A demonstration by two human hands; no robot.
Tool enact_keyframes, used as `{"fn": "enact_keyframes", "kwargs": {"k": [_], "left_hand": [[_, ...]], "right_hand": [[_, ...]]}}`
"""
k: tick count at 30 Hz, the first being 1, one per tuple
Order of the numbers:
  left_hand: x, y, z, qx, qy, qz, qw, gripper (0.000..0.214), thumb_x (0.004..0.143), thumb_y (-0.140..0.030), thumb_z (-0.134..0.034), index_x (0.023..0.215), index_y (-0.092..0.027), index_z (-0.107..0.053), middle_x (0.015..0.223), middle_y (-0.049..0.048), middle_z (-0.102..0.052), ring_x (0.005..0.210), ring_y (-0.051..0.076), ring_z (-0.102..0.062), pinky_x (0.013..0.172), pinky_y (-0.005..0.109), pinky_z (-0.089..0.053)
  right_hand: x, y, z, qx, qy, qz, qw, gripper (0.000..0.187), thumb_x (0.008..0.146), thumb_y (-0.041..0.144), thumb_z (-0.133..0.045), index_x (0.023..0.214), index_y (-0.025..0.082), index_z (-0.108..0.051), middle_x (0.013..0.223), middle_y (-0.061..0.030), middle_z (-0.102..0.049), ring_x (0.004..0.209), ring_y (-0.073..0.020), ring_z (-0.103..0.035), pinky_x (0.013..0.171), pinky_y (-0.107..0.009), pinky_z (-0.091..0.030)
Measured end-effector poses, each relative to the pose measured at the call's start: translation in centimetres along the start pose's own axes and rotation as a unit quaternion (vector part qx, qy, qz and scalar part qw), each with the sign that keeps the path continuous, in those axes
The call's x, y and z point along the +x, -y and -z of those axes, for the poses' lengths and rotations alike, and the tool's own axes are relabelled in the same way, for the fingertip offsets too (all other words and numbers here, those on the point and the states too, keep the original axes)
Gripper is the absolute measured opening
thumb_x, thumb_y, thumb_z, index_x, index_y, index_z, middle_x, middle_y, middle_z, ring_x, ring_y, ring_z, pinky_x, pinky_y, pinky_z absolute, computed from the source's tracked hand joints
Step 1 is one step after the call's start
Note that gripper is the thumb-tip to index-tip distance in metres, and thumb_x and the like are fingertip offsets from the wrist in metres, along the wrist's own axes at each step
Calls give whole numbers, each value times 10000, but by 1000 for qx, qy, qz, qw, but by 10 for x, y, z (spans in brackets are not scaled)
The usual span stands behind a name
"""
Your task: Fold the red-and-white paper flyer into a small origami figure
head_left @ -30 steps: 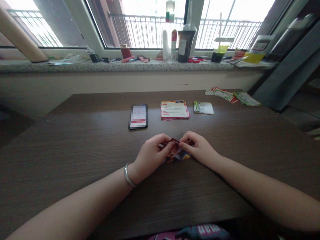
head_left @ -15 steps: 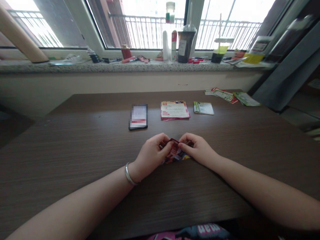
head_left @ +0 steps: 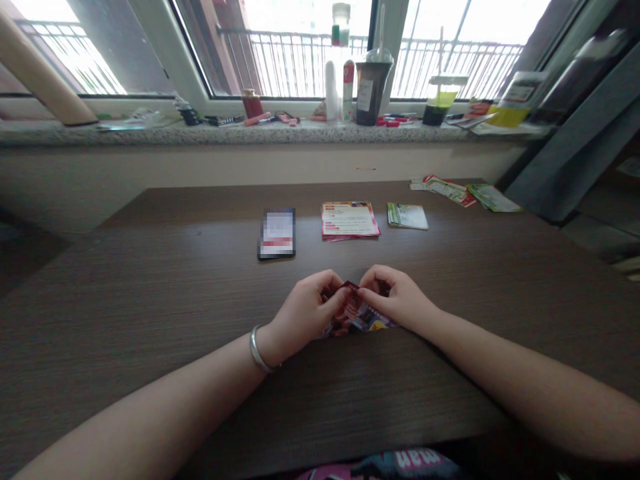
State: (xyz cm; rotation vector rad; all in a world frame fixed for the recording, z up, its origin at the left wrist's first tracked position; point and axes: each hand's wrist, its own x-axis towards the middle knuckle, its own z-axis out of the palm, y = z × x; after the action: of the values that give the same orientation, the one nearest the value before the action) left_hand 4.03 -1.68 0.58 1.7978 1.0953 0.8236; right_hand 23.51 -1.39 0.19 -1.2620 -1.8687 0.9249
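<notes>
Your left hand [head_left: 309, 303] and right hand [head_left: 397, 295]: both pinching printed paper [head_left: 356, 319] | between near and far edges of table [head_left: 165, 280] | grip lightly, pull level, avoid creasing

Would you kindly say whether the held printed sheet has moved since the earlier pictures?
Yes: the printed sheet now reaches slightly nearer the camera, judged against the red-bordered cards.

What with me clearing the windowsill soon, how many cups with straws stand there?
2: a dark cup just right of the slim red-topped container, and a yellow-green and dark cup farther right. Others could be hidden behind things.
</notes>
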Motion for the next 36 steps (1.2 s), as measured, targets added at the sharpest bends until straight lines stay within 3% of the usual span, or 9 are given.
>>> {"fn": "enact_keyframes", "kwargs": {"k": [13, 21, 36], "left_hand": [[0, 2, 0, 105, 38, -5, 994, 214, 872, -334, -562, 738, -172, -602, 675, -5, -656, 609, 121, -595, 545, 210, -426], [2, 7, 1, 73, 56, 26, 995, 220, 877, -367, -553, 794, -179, -632, 645, -16, -660, 593, 127, -606, 561, 221, -437], [3, 5, 0, 15, 38, 22, 999, 223, 884, -365, -555, 763, -180, -582, 616, -31, -617, 556, 111, -571, 542, 217, -435]], "right_hand": [[2, -2, 0, -19, 25, 11, 999, 89, 776, 260, -611, 741, 180, -628, 660, 17, -550, 625, -123, -496, 587, -252, -381], [5, -4, 0, -54, 33, 20, 998, 100, 796, 257, -599, 746, 178, -636, 686, 7, -569, 662, -134, -507, 628, -266, -387], [3, -6, -2, -61, 2, 13, 998, 93, 797, 274, -629, 779, 201, -685, 750, -4, -647, 712, -145, -558, 666, -274, -409]]}}
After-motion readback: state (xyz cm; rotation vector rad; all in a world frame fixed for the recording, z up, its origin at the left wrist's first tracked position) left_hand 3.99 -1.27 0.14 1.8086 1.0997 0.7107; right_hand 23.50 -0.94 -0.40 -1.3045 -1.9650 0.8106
